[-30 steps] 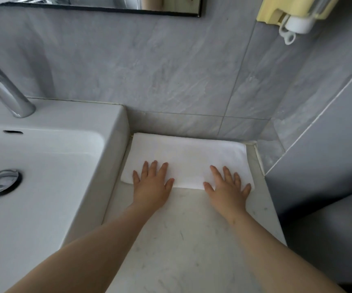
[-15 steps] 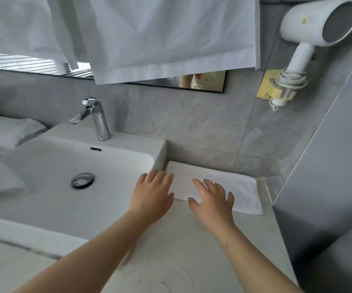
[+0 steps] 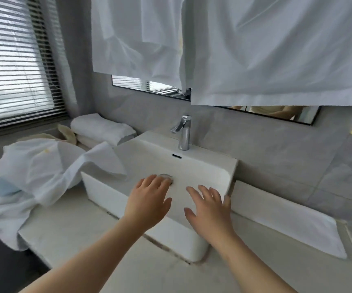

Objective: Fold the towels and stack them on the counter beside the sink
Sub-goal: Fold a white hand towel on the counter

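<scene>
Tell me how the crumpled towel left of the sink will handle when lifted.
The crumpled towel is probably floppy: it lies in loose folds and drapes over the counter edge. Likely light, as the cloth looks thin. Its corner may trail across the sink.

The single head-worn camera is looking forward and down from close above the counter (image 3: pixel 71 225), facing the wall (image 3: pixel 276 149). The sink (image 3: pixel 213 163) is sitting at centre, the window blind (image 3: pixel 12 60) is filling 10 o'clock, and the mirror (image 3: pixel 128 82) is running across toward 1 o'clock.
</scene>
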{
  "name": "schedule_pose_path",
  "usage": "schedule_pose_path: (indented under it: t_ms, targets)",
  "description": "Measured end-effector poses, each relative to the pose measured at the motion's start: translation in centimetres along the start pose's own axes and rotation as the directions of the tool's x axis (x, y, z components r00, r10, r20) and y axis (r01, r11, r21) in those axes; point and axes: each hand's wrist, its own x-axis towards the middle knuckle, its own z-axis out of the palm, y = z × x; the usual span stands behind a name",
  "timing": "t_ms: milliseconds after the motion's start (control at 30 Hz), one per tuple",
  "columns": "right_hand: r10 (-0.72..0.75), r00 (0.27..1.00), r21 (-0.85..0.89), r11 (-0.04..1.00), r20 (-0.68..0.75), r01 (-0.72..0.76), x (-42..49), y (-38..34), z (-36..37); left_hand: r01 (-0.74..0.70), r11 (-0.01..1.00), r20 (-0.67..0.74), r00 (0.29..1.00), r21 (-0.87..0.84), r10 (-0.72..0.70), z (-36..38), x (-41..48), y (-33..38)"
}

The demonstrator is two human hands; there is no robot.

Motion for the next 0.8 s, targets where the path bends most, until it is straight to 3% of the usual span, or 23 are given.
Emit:
schedule_pose_path:
  t_ms: [367,567,800]
  targets:
    - [-0.178,0.982,0.072,0.982,0.067,0.173,6.0,-21.2,6.3,0.150,0.986,0.050,0.987,0.076,-0.154,-1.9,-8.0,-20.5]
    - [-0.235,0.961,0.083,0.971,0.146,0.225,8.2,-27.8,8.7,0.224,0.970,0.101,0.967,0.093,-0.233,-1.9,-11.4,-27.6]
    - [-0.308,0.940,0.067,0.951,0.144,0.301,13.3,-32.9,10.4,0.315,0.937,0.122,0.935,0.148,-0.334,-0.4,-11.9,-33.8]
